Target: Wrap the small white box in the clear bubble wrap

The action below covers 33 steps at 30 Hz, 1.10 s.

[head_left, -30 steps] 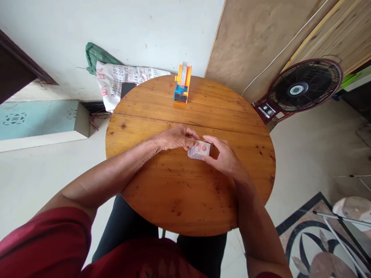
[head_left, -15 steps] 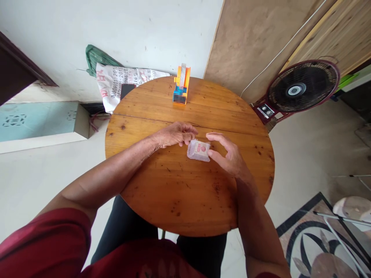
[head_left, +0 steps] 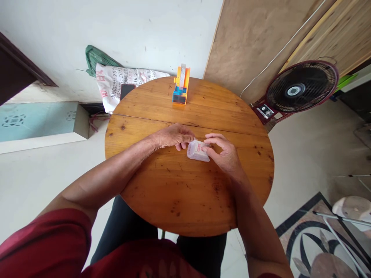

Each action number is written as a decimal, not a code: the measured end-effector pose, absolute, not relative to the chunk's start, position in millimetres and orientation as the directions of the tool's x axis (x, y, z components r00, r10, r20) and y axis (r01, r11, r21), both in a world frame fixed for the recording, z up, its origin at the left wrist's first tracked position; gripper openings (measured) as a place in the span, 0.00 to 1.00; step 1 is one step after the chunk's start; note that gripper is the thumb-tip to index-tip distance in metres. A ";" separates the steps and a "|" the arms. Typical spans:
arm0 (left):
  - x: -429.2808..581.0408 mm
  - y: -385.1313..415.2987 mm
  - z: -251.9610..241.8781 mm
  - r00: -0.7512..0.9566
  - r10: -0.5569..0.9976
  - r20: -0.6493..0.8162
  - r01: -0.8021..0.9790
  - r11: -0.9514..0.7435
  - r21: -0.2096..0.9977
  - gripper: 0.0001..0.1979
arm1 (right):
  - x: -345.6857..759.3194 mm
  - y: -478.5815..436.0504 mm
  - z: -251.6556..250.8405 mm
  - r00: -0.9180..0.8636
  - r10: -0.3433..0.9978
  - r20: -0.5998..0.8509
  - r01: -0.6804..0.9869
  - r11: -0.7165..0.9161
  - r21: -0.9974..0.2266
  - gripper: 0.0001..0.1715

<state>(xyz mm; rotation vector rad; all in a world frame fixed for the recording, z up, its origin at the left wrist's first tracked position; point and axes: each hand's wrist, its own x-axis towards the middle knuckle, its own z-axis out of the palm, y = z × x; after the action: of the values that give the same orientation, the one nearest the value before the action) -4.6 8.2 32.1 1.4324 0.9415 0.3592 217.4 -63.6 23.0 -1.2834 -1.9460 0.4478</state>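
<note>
A small packet [head_left: 194,155] wrapped in clear, bubbly plastic, with red print on a pale label, lies on the round wooden table [head_left: 185,193]. At its far left corner, my left hand [head_left: 175,137] has thumb and forefinger pinched on the plastic wrap, the other fingers curled below. My right hand [head_left: 225,154] grips the packet's right end, thumb lying over the label and fingers at the far edge. Part of the print is covered by that thumb.
An orange and blue tape dispenser [head_left: 182,85] stands at the table's far edge. Behind the table at left are a printed white sack [head_left: 108,87] and a green bag [head_left: 101,60]. A dark red fan [head_left: 298,88] stands at right.
My right hand has moved left and closed onto the packet, its thumb now over the label. My left fingers have come down to the packet's corner and drawn together.
</note>
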 end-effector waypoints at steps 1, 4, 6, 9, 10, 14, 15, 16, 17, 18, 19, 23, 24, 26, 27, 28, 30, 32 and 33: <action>-4.5 8.1 32.5 0.610 0.720 -0.331 0.317 0.161 0.935 0.08 | 217.2 -63.5 22.7 -0.216 0.883 0.417 0.649 0.448 -0.614 0.06; -3.9 7.8 33.0 0.611 0.718 -0.332 0.318 0.161 0.934 0.08 | 215.6 -63.7 23.0 -0.219 0.859 0.463 0.694 0.471 -0.545 0.03; -3.8 7.8 33.1 0.615 0.716 -0.330 0.321 0.154 0.934 0.09 | 214.4 -64.0 24.1 -0.222 0.852 0.475 0.703 0.477 -0.527 0.06; -4.0 7.7 33.2 0.616 0.717 -0.327 0.322 0.149 0.935 0.09 | 214.0 -65.2 26.9 -0.216 0.845 0.490 0.695 0.485 -0.531 0.09; -4.2 7.7 33.3 0.615 0.719 -0.325 0.321 0.149 0.935 0.09 | 214.3 -65.8 28.1 -0.215 0.845 0.489 0.688 0.487 -0.538 0.08; -4.9 7.8 33.2 0.624 0.711 -0.324 0.317 0.149 0.937 0.10 | 215.4 -68.5 32.3 -0.254 0.864 0.434 0.696 0.475 -0.538 0.09; -4.9 7.8 33.1 0.625 0.710 -0.323 0.317 0.146 0.937 0.10 | 215.3 -68.8 32.5 -0.270 0.866 0.421 0.708 0.474 -0.523 0.12; -4.9 7.7 33.1 0.626 0.711 -0.321 0.317 0.144 0.937 0.10 | 215.0 -68.9 32.2 -0.282 0.865 0.415 0.720 0.477 -0.504 0.13; -4.9 7.6 33.1 0.625 0.713 -0.319 0.317 0.142 0.938 0.10 | 214.6 -68.8 31.4 -0.290 0.862 0.417 0.730 0.481 -0.487 0.12; -4.8 7.3 33.2 0.624 0.715 -0.316 0.315 0.140 0.939 0.10 | 214.2 -68.4 30.2 -0.293 0.855 0.427 0.735 0.487 -0.471 0.10; -4.6 7.0 33.3 0.624 0.715 -0.314 0.314 0.139 0.939 0.10 | 213.8 -67.9 28.8 -0.295 0.846 0.444 0.737 0.497 -0.457 0.08; -4.0 5.7 34.3 0.625 0.714 -0.315 0.311 0.142 0.940 0.09 | 212.0 -66.1 24.5 -0.306 0.812 0.497 0.744 0.530 -0.407 0.07; -3.9 5.5 34.4 0.625 0.713 -0.317 0.313 0.143 0.939 0.09 | 211.3 -66.0 24.2 -0.302 0.812 0.499 0.749 0.526 -0.402 0.08; -3.8 5.6 34.3 0.624 0.713 -0.320 0.315 0.145 0.938 0.10 | 209.6 -66.5 24.4 -0.282 0.821 0.497 0.758 0.508 -0.409 0.10; -3.9 5.7 34.1 0.624 0.713 -0.320 0.315 0.145 0.938 0.10 | 208.8 -66.9 24.7 -0.271 0.825 0.496 0.759 0.500 -0.417 0.11; -4.1 5.9 33.9 0.626 0.711 -0.319 0.315 0.144 0.938 0.10 | 208.0 -67.4 25.0 -0.263 0.827 0.497 0.759 0.495 -0.422 0.11; -4.8 6.3 33.6 0.634 0.706 -0.316 0.315 0.138 0.939 0.11 | 207.0 -68.1 25.3 -0.259 0.826 0.500 0.758 0.495 -0.425 0.12; -5.6 6.4 33.9 0.646 0.696 -0.313 0.316 0.129 0.940 0.13 | 206.5 -68.3 25.3 -0.256 0.827 0.500 0.764 0.490 -0.420 0.13; -5.9 6.4 34.3 0.654 0.689 -0.313 0.317 0.125 0.940 0.15 | 206.4 -68.3 25.4 -0.253 0.828 0.500 0.767 0.487 -0.418 0.13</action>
<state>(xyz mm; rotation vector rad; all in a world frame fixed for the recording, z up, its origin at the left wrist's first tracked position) -5.9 6.4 34.3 1.4710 0.8887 0.3305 206.4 -68.3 25.4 -1.3107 -2.0524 0.1161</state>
